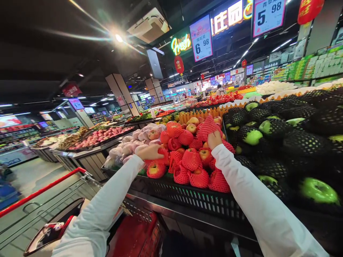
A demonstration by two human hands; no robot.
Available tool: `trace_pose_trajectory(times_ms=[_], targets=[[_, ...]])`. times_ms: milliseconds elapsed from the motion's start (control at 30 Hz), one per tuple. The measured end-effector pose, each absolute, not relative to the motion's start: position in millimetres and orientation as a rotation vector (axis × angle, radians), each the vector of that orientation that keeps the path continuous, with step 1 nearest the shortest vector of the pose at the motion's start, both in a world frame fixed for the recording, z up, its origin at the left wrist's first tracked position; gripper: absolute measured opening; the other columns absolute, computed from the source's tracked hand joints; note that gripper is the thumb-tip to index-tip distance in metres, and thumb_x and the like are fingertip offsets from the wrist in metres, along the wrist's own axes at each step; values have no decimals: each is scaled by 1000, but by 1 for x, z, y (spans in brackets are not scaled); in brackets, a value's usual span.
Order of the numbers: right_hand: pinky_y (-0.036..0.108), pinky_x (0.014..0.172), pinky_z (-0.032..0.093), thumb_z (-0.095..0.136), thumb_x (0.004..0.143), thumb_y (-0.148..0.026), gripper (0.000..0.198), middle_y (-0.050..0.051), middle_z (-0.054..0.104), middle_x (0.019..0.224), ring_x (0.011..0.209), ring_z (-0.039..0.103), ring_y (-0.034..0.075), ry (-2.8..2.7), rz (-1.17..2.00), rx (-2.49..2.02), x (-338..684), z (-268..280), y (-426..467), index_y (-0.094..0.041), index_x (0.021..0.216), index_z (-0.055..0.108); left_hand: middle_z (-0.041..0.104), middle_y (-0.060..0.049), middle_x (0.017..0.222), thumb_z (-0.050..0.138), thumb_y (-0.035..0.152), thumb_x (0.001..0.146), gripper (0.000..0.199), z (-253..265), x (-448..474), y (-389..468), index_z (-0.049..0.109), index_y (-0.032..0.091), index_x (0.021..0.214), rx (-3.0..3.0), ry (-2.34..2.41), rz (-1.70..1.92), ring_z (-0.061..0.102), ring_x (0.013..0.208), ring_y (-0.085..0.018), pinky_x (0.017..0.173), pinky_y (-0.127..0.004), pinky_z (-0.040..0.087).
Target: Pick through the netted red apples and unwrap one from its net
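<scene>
Both hands were stretched out over a heap of red apples (191, 157) piled in a black slatted crate (187, 196) at the front of the produce stand. The left hand (150, 152) lay palm down with its fingers loosely curled over an apple in a red foam net (162, 155) near the left end of the heap, touching it; whether it truly gripped the fruit could not be told. The right hand (214, 140) was closed on a loose piece of red netting (207, 127), bunched up between fingers and thumb above the middle of the pile.

Most of the apples wore red mesh sleeves, with yellow-red skin showing through at the gaps, and a few sat bare. To the left of them lay fruit in pale pink netting (134, 144); to the right, green apples in black netting (253, 136). A red-handled shopping cart (40, 192) stood below the left arm.
</scene>
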State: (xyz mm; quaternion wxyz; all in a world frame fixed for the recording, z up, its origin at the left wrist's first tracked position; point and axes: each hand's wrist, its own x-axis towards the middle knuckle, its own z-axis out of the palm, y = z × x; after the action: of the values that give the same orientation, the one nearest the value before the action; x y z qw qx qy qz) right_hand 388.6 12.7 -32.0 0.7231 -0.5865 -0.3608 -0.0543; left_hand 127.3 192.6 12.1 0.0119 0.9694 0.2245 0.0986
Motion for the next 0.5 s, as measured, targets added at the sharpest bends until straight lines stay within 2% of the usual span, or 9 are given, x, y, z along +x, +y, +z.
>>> trace_pose_trajectory(times_ms=[67,167,267,367,433,500], targets=[[45,98,44,42,66,-33,10,8,62,71,90,56,28,-824,-125,-1291,391,-33,14,-26,60,46,72,-8,100,65,32,66,36,-1,125,189,70,20,99,3095,659,95,68,94,-28,94,-38,52],[47,97,45,43,65,-34,10,9,63,73,90,57,29,-841,-163,-1300,393,-35,14,-26,62,48,70,-13,116,62,34,71,45,-15,129,187,67,16,112,3105,669,71,66,106,-30,100,-39,49],[47,92,47,44,62,-32,8,7,58,65,78,54,27,-818,-182,-1324,394,-37,13,-26,58,45,73,-11,105,50,33,81,29,-19,134,192,69,20,98,3033,696,123,68,99,-27,97,-37,50],[48,88,48,44,60,-30,8,4,52,58,69,49,24,-806,-190,-1342,395,-37,11,-26,53,42,73,-9,87,46,34,84,26,-21,139,199,67,21,80,3013,756,194,68,87,-25,90,-37,52],[48,87,48,44,60,-28,8,4,49,56,68,49,24,-804,-198,-1354,394,-36,10,-25,53,42,72,-11,83,49,39,83,27,-22,141,201,67,20,78,3028,803,204,68,85,-27,87,-38,51],[47,87,48,44,60,-27,8,3,48,54,70,51,24,-814,-198,-1374,394,-35,10,-25,52,41,73,-12,88,55,42,79,28,-22,143,200,69,18,83,3042,786,135,69,86,-29,85,-38,51]])
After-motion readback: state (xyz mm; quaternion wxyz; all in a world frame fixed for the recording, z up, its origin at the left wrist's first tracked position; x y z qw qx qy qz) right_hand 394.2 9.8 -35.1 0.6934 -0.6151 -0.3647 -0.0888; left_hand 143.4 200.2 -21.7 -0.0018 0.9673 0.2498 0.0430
